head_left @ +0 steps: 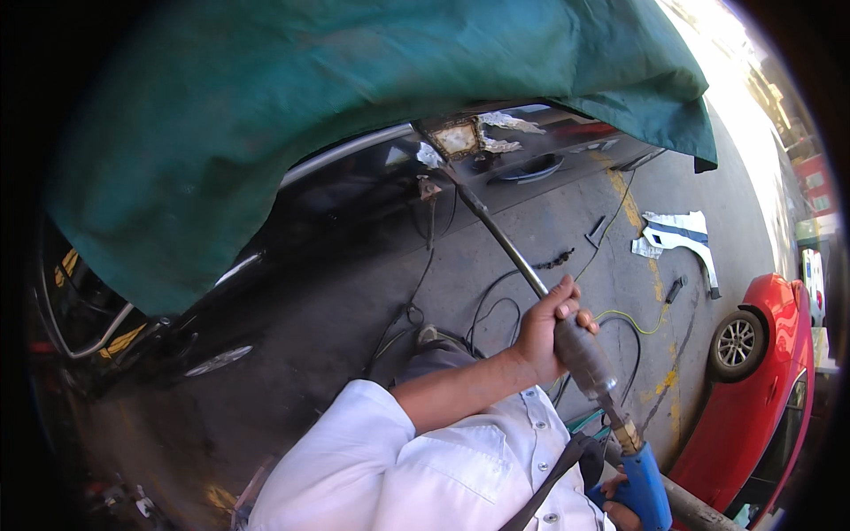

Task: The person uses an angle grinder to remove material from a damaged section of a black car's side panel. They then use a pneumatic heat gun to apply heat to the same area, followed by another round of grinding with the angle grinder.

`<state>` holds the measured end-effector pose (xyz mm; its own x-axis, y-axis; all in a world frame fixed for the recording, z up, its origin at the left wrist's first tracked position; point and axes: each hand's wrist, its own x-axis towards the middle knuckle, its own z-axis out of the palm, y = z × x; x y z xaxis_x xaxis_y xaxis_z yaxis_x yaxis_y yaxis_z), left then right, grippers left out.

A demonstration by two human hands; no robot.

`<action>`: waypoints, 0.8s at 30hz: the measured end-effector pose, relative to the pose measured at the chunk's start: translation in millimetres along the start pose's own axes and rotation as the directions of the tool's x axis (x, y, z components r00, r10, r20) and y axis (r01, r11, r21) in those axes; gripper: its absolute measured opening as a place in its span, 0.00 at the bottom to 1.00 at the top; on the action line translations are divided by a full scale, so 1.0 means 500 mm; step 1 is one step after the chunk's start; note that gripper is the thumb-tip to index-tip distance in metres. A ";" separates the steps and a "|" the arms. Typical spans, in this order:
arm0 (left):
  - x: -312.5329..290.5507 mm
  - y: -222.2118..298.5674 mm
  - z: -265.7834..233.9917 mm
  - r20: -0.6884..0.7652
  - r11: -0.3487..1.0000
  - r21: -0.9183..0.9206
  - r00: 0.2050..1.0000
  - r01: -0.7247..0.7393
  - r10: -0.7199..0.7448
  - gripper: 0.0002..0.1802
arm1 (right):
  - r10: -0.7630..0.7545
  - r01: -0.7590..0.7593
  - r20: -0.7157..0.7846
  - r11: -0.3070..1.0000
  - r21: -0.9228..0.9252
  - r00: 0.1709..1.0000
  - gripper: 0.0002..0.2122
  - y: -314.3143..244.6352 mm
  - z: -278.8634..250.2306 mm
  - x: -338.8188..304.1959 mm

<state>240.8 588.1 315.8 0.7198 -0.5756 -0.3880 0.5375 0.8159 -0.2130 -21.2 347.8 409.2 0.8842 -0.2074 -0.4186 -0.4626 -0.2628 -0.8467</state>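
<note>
A slide hammer [506,241] runs slantwise from a black car [354,190] down to my lower right. My left hand [542,332] is closed around the upper end of its dark cylindrical weight [587,361]. Near the lower edge, my right hand [622,511] wraps the blue handle [646,485], partly hidden by it. The tool's far end meets the car beside a bare, scraped patch [458,139] with ragged whitish edges. Exactly how the tip is attached cannot be made out. A green cover [354,80] drapes over the upper part of the car.
Cables [416,296] trail across the grey floor around my legs. A clamp-like metal piece [428,188] with a cable hangs by the car's side. To the right lie a white fender-like panel [686,234] and a small dark tool [676,288]. A red car [753,389] stands beyond them.
</note>
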 end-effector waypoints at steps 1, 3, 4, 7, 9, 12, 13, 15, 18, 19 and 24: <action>-0.004 -0.026 -0.030 0.233 0.999 0.013 0.972 0.031 -0.034 0.16 | -0.063 0.063 0.004 0.995 -0.079 0.998 0.19 -0.011 -0.006 0.001; -0.004 -0.064 -0.071 0.564 0.995 -0.071 0.826 0.073 -0.020 0.20 | -0.143 0.144 0.024 0.966 -0.217 0.989 0.16 -0.028 -0.018 -0.003; -0.004 -0.077 -0.084 0.647 0.983 -0.129 0.762 0.128 -0.014 0.21 | -0.145 0.145 0.020 0.952 -0.268 0.989 0.15 -0.035 -0.024 -0.005; 0.007 -0.065 -0.082 0.571 0.992 -0.092 0.821 0.090 -0.022 0.22 | -0.086 0.079 -0.006 0.935 -0.346 0.996 0.12 -0.048 -0.031 -0.013; 0.010 -0.045 -0.061 0.535 0.997 -0.067 0.845 0.029 0.012 0.22 | -0.029 0.022 -0.014 0.937 -0.349 0.999 0.09 -0.049 -0.025 -0.013; 0.007 -0.028 -0.037 0.377 0.998 -0.056 0.925 -0.020 0.040 0.20 | 0.013 -0.009 0.013 0.949 -0.315 1.000 0.06 -0.047 -0.011 0.001; 0.007 -0.026 -0.034 0.347 0.998 -0.054 0.937 -0.027 0.044 0.20 | -0.048 0.059 0.045 0.958 -0.281 0.998 0.06 -0.046 -0.005 0.012; 0.009 -0.022 -0.035 0.299 0.998 -0.053 0.953 -0.039 0.053 0.19 | -0.088 0.120 0.110 0.936 -0.332 0.990 0.06 -0.052 -0.001 0.027; 0.017 -0.014 -0.043 0.273 0.998 -0.048 0.960 -0.051 0.063 0.18 | -0.156 0.212 0.178 0.907 -0.364 0.972 0.06 -0.068 -0.003 0.043; 0.020 -0.011 -0.044 0.273 0.997 -0.049 0.960 -0.053 0.064 0.18 | -0.181 0.243 0.195 0.898 -0.367 0.964 0.07 -0.074 -0.004 0.047; 0.029 0.009 -0.042 0.296 0.996 -0.048 0.951 -0.080 0.091 0.18 | -0.113 0.212 0.227 0.852 -0.478 0.967 0.11 -0.084 -0.011 0.066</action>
<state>244.5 584.9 290.2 0.8632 -0.4896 -0.1231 0.4565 0.8611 -0.2237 26.9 346.8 433.1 0.9225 0.0432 -0.3836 -0.2381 -0.7185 -0.6535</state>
